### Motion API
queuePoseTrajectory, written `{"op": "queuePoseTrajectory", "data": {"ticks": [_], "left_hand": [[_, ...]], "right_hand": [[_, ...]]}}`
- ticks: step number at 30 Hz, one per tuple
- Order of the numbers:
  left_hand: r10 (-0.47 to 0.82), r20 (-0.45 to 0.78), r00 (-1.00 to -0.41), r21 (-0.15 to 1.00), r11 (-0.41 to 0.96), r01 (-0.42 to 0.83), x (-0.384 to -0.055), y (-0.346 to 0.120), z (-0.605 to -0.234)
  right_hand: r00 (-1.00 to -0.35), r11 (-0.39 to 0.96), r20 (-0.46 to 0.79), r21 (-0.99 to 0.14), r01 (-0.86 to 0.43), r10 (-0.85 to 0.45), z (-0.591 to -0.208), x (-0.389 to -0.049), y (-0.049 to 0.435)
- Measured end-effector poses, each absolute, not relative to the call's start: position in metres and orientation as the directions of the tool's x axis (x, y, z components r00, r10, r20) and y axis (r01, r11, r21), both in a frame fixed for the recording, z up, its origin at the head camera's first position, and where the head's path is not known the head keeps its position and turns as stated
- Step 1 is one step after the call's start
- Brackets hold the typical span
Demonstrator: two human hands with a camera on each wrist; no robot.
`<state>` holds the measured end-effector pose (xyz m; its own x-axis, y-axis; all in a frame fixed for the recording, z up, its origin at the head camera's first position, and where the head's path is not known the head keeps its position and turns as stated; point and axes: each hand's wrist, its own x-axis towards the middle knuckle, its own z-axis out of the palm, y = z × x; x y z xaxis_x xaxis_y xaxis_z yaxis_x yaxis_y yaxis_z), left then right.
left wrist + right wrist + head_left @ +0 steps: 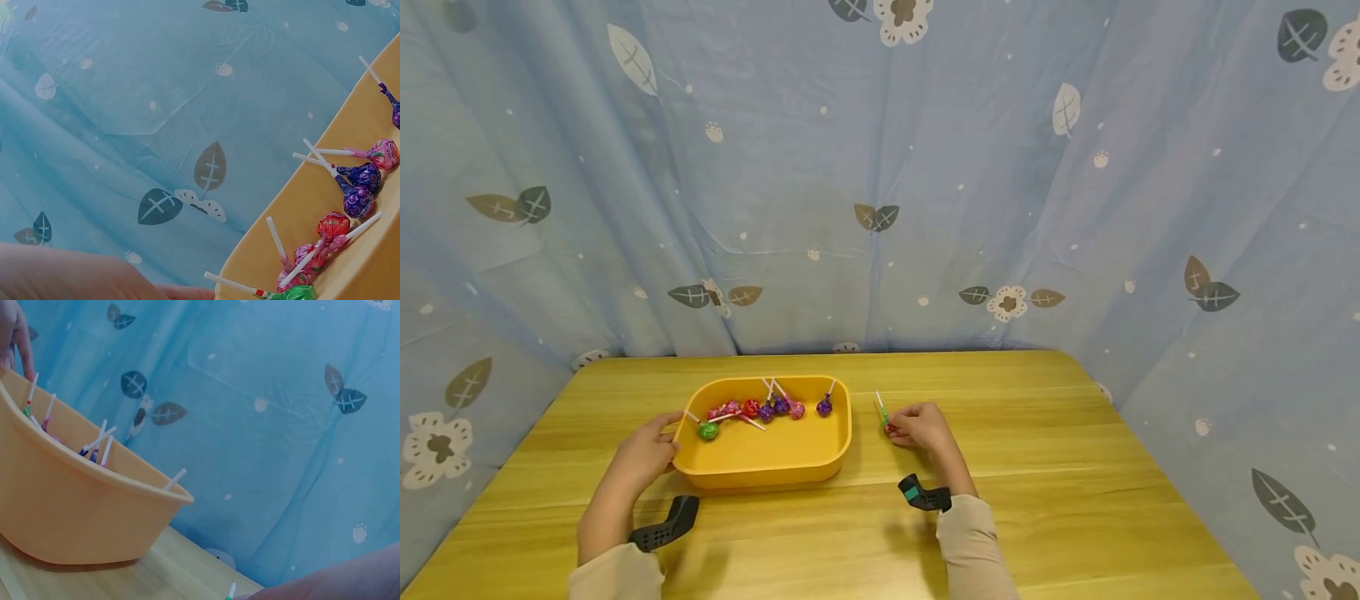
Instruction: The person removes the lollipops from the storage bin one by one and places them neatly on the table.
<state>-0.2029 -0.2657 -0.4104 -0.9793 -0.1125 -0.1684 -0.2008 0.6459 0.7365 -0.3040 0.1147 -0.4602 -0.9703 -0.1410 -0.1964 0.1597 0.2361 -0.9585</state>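
Observation:
At its left end, a yellow plastic bin [760, 481] is held by my left hand [643, 450], a finger reaching over the rim in the right wrist view. Inside lie several wrapped lollipops: a green one [708, 431] near the left wall, pink and red ones, purple ones and a lone purple lollipop [824, 407] at the right. To the right of the bin, my right hand [922, 427] pinches a red lollipop [890, 428] by its wrapped head, low over the table. Its white stick, green at the base, points up and away. My right fingertips partly hide the head.
The wooden table [1075, 500] extends to the right of the bin and in front of it. A blue curtain [880, 167] with leaf and flower prints hangs along the table's far edge. Black wrist mounts [666, 525] sit on both forearms.

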Motion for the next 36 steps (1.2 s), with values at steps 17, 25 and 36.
{"op": "queuePoseTrajectory", "data": {"ticks": [17, 25, 36], "left_hand": [[-0.100, -0.173, -0.980, 0.729, 0.656, -0.196, -0.2018, -0.2657, -0.4071], [-0.102, -0.181, -0.978, 0.725, 0.658, -0.203, -0.2028, -0.2652, -0.4090], [-0.098, -0.180, -0.979, 0.722, 0.662, -0.199, -0.2042, -0.2667, -0.4089]], "right_hand": [[-0.977, 0.269, -0.181, -0.952, 0.146, -0.110, -0.4662, -0.3057, 0.1112], [-0.977, 0.270, -0.190, -0.950, 0.158, -0.096, -0.4671, -0.3055, 0.1108], [-0.977, 0.249, -0.184, -0.956, 0.154, -0.104, -0.4670, -0.3064, 0.1098]]}}
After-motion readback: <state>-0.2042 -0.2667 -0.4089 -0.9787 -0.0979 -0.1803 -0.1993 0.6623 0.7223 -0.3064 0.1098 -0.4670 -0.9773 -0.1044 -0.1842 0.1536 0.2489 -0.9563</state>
